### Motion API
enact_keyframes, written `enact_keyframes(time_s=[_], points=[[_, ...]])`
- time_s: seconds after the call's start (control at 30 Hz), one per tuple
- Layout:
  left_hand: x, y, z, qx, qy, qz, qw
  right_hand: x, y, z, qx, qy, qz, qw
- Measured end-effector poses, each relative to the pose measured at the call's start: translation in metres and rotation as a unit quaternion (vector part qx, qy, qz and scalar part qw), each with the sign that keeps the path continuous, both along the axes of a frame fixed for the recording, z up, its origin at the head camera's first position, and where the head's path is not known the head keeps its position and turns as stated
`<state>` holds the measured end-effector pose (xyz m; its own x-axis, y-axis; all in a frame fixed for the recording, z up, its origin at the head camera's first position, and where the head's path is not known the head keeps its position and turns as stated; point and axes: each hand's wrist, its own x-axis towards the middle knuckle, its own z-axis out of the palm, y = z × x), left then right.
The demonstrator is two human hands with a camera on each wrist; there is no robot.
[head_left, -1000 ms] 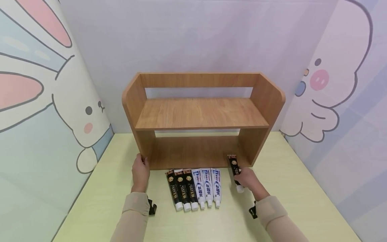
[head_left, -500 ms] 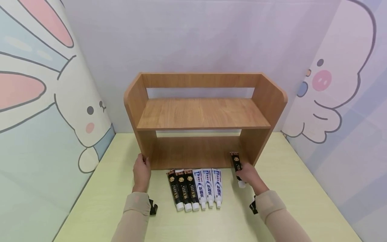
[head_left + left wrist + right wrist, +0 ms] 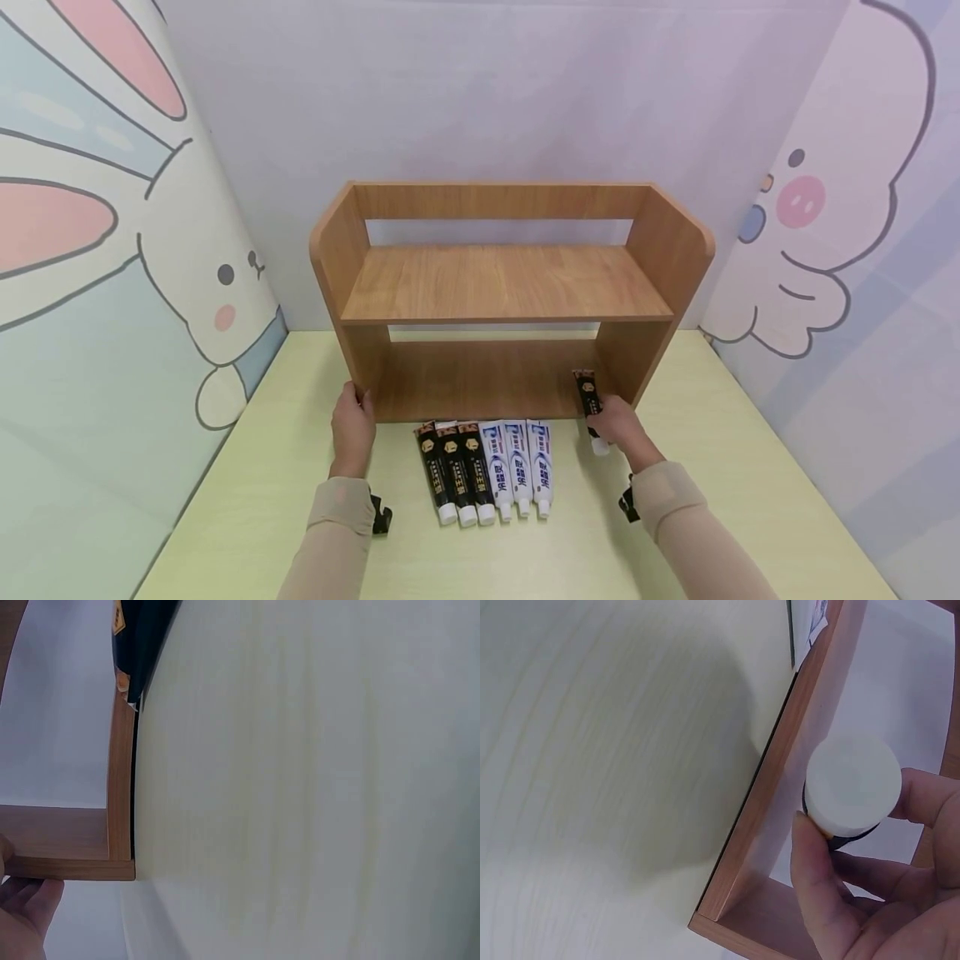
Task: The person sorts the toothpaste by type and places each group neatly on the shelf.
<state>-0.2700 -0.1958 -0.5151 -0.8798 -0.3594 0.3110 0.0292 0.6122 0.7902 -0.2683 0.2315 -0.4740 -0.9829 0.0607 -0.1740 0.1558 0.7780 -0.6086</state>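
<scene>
My right hand (image 3: 622, 427) grips a black toothpaste tube (image 3: 587, 390) near its white cap (image 3: 853, 784). The tube's crimped end reaches into the lower level of a two-tier wooden shelf (image 3: 502, 283), close to the right side panel. Thumb and fingers close around the tube just behind the cap in the right wrist view. My left hand (image 3: 352, 429) holds the front edge of the shelf's left side panel, fingers outside it. In front of the shelf lie three black toothpaste tubes (image 3: 454, 471) and three white toothpaste tubes (image 3: 517, 467), side by side, caps toward me.
The shelf stands on a pale yellow-green table (image 3: 570, 558), near the back wall (image 3: 495, 92). Cartoon-printed walls rise at left and right. The shelf's raised side panels (image 3: 667, 292) flank both tiers.
My right hand has moved forward, carrying the black toothpaste tube farther into the shelf's lower level. The left hand keeps its hold on the side panel. The view has shifted slightly.
</scene>
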Motion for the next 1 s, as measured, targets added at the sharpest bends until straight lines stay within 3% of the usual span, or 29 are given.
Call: enact_keyframes(time_s=[0.63, 1.0], points=[[-0.001, 0.0, -0.002, -0.011, 0.008, 0.002, 0.9999, -0.019, 0.002, -0.018, -0.038, 0.008, -0.024, 0.999], [-0.001, 0.0, -0.002, -0.008, 0.007, -0.001, 0.9999, -0.029, 0.006, -0.027, -0.027, 0.034, -0.015, 0.9989]])
